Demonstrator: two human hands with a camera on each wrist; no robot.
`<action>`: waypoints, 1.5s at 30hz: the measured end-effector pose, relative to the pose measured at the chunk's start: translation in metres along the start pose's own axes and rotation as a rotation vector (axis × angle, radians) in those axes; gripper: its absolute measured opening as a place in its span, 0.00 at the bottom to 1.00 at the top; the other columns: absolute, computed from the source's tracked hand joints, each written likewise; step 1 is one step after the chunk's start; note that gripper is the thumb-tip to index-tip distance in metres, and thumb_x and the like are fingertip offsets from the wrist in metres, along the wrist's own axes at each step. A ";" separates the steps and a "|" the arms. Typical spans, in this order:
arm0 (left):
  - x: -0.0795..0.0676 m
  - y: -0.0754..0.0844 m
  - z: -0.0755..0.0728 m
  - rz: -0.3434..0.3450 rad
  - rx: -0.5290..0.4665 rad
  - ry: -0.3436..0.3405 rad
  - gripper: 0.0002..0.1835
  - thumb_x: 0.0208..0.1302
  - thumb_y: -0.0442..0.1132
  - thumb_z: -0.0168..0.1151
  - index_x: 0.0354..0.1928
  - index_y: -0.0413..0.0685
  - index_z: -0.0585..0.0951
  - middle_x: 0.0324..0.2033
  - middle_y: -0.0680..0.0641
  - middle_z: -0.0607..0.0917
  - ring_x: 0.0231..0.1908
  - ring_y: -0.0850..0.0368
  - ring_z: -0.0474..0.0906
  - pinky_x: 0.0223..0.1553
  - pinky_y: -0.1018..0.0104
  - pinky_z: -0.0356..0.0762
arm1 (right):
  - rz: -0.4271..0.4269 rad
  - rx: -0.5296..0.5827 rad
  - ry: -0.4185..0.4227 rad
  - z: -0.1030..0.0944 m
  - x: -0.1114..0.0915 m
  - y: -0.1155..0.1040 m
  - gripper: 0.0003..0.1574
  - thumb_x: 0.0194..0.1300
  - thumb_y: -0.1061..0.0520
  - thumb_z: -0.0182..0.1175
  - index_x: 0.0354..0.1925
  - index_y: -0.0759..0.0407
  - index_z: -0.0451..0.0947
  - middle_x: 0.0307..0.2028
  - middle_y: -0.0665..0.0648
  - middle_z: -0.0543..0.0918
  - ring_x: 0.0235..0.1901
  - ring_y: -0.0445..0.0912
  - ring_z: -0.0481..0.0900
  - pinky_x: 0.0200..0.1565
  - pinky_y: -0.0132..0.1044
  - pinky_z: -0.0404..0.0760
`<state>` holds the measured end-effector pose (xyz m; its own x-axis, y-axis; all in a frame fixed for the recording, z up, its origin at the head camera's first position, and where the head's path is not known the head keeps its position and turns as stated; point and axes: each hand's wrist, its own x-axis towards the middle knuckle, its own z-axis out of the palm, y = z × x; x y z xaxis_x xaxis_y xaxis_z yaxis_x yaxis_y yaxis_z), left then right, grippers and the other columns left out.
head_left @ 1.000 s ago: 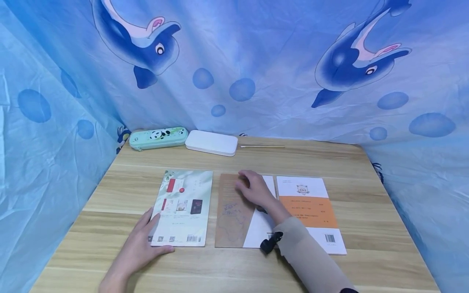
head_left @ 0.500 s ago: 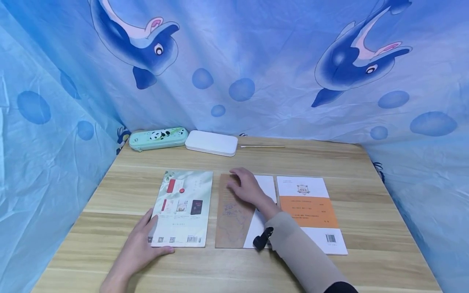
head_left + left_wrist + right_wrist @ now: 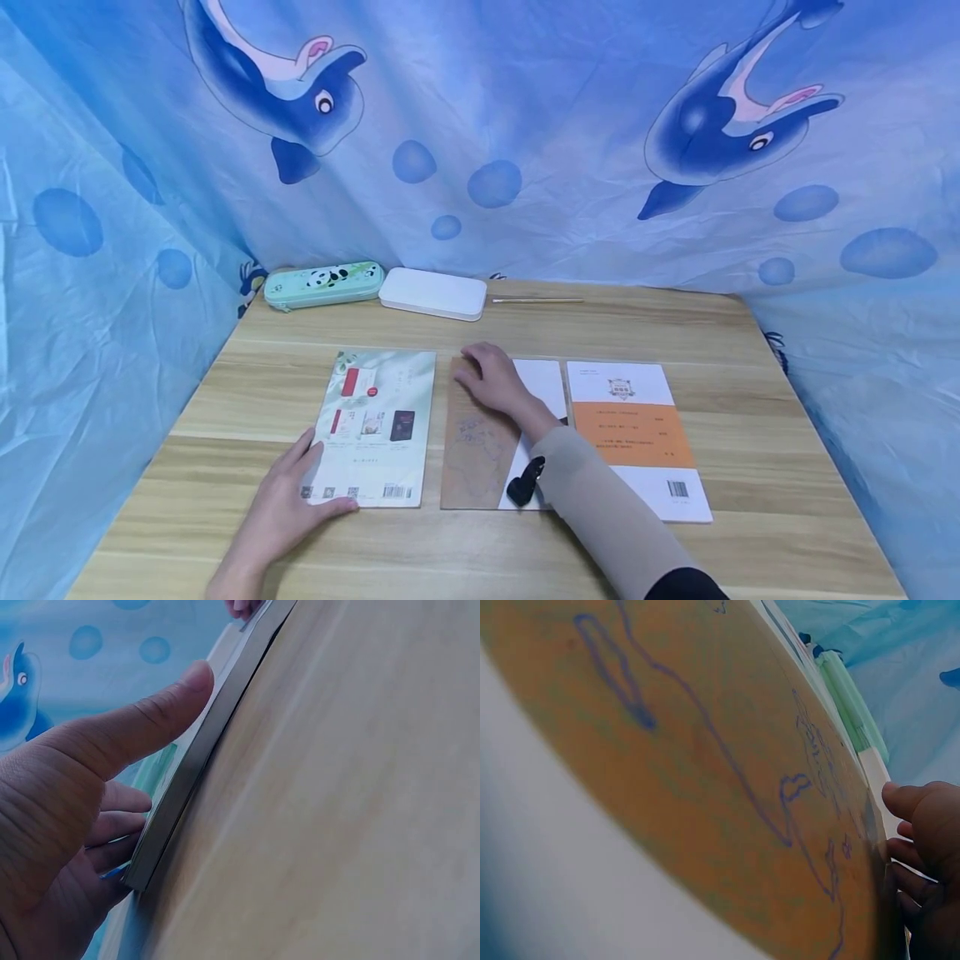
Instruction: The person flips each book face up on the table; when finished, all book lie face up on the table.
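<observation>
Three books lie side by side on the wooden table, back covers up. At the left is a pale green book [image 3: 375, 458]; my left hand [image 3: 285, 504] frames its near left corner, thumb extended along the near edge and fingers by the left side. The left wrist view shows the thumb [image 3: 161, 720] close to that book's thick edge [image 3: 202, 742]. My right hand [image 3: 491, 379] is over the far left corner of the middle, brown-and-white book [image 3: 476, 471], fingers loosely bent near its far edge. At the right is a white book with an orange band [image 3: 637, 437].
Along the back of the table [image 3: 780, 467] lie a mint panda pencil case [image 3: 324, 286], a white flat case [image 3: 433, 292] and a thin stick [image 3: 537, 301]. A blue dolphin-print curtain [image 3: 570, 242] encloses the back and sides. A small black device [image 3: 527, 482] hangs at my right sleeve.
My right hand has slid left across the brown-and-white book, from its middle to the far left corner. My left hand and the books have stayed nearly in place.
</observation>
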<state>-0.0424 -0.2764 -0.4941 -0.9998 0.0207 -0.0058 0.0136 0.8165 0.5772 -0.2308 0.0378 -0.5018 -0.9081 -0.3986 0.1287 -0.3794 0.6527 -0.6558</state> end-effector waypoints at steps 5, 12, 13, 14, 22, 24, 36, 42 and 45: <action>0.001 0.000 0.001 0.020 -0.014 0.017 0.64 0.38 0.68 0.80 0.71 0.32 0.68 0.75 0.33 0.60 0.69 0.27 0.58 0.64 0.31 0.61 | 0.020 -0.102 -0.024 0.005 0.001 -0.006 0.31 0.72 0.43 0.61 0.66 0.55 0.75 0.66 0.57 0.76 0.68 0.51 0.70 0.70 0.46 0.67; 0.006 -0.002 0.000 0.025 -0.018 0.000 0.64 0.38 0.68 0.80 0.71 0.32 0.67 0.75 0.32 0.58 0.69 0.26 0.56 0.65 0.30 0.59 | 0.003 -0.169 -0.055 0.012 0.003 -0.011 0.33 0.72 0.40 0.60 0.68 0.52 0.73 0.66 0.55 0.76 0.68 0.50 0.70 0.70 0.44 0.68; 0.008 -0.002 0.000 0.027 -0.019 -0.007 0.65 0.38 0.69 0.80 0.72 0.32 0.67 0.75 0.32 0.57 0.70 0.26 0.56 0.65 0.30 0.59 | -0.002 -0.166 -0.056 0.013 0.003 -0.012 0.33 0.72 0.40 0.60 0.69 0.52 0.73 0.66 0.55 0.76 0.68 0.50 0.70 0.70 0.44 0.67; 0.009 -0.002 0.000 0.029 -0.022 -0.011 0.65 0.38 0.69 0.79 0.72 0.33 0.67 0.75 0.31 0.57 0.70 0.26 0.56 0.65 0.30 0.59 | -0.006 -0.164 -0.057 0.013 0.003 -0.013 0.33 0.72 0.40 0.60 0.69 0.52 0.73 0.66 0.55 0.76 0.69 0.51 0.69 0.70 0.44 0.67; 0.014 0.000 0.003 0.039 -0.029 -0.040 0.66 0.39 0.70 0.78 0.74 0.34 0.64 0.77 0.31 0.50 0.72 0.27 0.51 0.67 0.31 0.58 | -0.068 -0.169 -0.061 0.019 0.004 -0.016 0.27 0.75 0.45 0.57 0.67 0.49 0.74 0.66 0.54 0.76 0.69 0.50 0.69 0.72 0.44 0.65; 0.014 -0.001 0.004 0.041 -0.032 -0.044 0.67 0.38 0.70 0.78 0.74 0.34 0.63 0.78 0.31 0.48 0.73 0.27 0.50 0.66 0.30 0.58 | -0.092 -0.181 -0.062 0.020 0.005 -0.017 0.24 0.76 0.47 0.56 0.65 0.49 0.75 0.66 0.53 0.77 0.69 0.49 0.69 0.72 0.45 0.63; 0.008 -0.002 0.008 0.067 -0.004 -0.061 0.78 0.25 0.77 0.77 0.78 0.38 0.58 0.77 0.29 0.44 0.71 0.21 0.48 0.64 0.25 0.56 | -0.118 -0.221 -0.120 0.022 0.006 -0.022 0.27 0.77 0.49 0.53 0.71 0.51 0.70 0.66 0.54 0.76 0.70 0.49 0.67 0.74 0.53 0.57; 0.007 -0.001 0.009 0.060 -0.007 -0.062 0.78 0.26 0.76 0.77 0.77 0.37 0.58 0.78 0.29 0.44 0.71 0.21 0.48 0.65 0.27 0.55 | -0.080 -0.224 -0.196 0.024 0.009 -0.026 0.34 0.79 0.48 0.48 0.77 0.54 0.59 0.75 0.57 0.65 0.76 0.52 0.56 0.75 0.60 0.45; 0.007 -0.001 0.009 0.060 -0.009 -0.061 0.78 0.26 0.75 0.78 0.77 0.36 0.58 0.78 0.29 0.44 0.71 0.21 0.47 0.66 0.27 0.54 | -0.068 -0.210 -0.223 0.024 0.012 -0.028 0.34 0.79 0.49 0.47 0.78 0.54 0.57 0.76 0.57 0.61 0.77 0.53 0.52 0.75 0.61 0.40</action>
<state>-0.0491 -0.2719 -0.5021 -0.9943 0.1044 -0.0205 0.0727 0.8074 0.5856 -0.2272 -0.0007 -0.4996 -0.8271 -0.5618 -0.0145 -0.4871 0.7296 -0.4800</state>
